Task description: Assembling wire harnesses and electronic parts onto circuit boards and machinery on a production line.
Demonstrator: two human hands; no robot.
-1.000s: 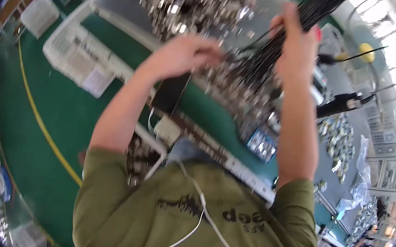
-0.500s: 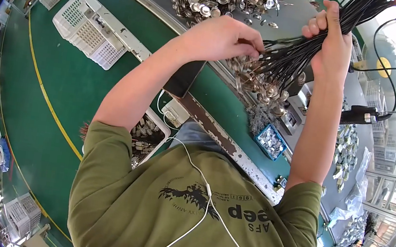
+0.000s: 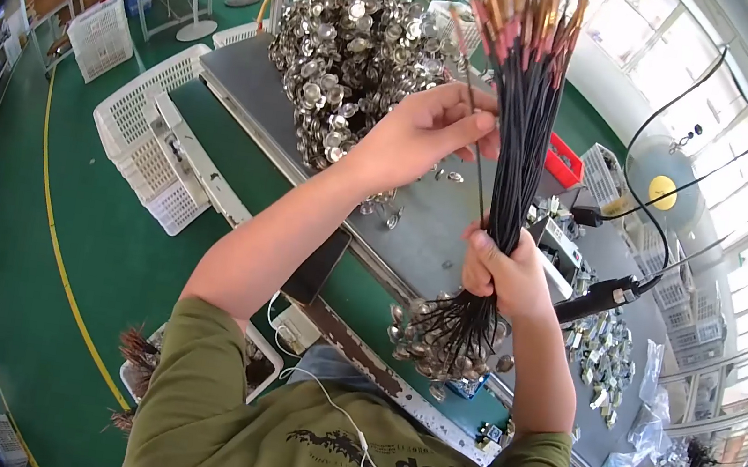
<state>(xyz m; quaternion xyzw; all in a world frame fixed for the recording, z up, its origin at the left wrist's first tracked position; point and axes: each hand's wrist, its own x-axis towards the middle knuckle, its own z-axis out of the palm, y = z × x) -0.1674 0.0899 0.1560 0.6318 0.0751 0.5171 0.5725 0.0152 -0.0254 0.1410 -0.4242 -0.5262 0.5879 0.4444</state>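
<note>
My right hand [image 3: 508, 275] is wrapped round a thick bundle of black wires [image 3: 519, 149], held upright over the bench edge. Copper-coloured, reddish-sleeved ends fan out at its top. Round metal cups [image 3: 445, 342] hang from its lower end, below that fist. At the bundle's left side my left hand [image 3: 439, 133] is closed, thumb against fingers, on a single wire [image 3: 480, 181]. This wire stands slightly apart from the others and runs down toward the right fist. Behind the left hand, a large heap of shiny metal cups [image 3: 340, 59] lies on the grey bench [image 3: 401, 246].
A red bin [image 3: 564, 162] stands beyond the bundle. By my right forearm is a black-handled tool [image 3: 597, 299] on a cable, near many small metal parts [image 3: 601, 358]. White plastic crates [image 3: 154, 143] stand at the left. A white container [image 3: 257, 365] sits beside my left elbow.
The bundle has swung from tilted to upright and come nearer, cups down. My left hand has moved from the cup end to a wire beside the upper bundle. The view has shifted.
</note>
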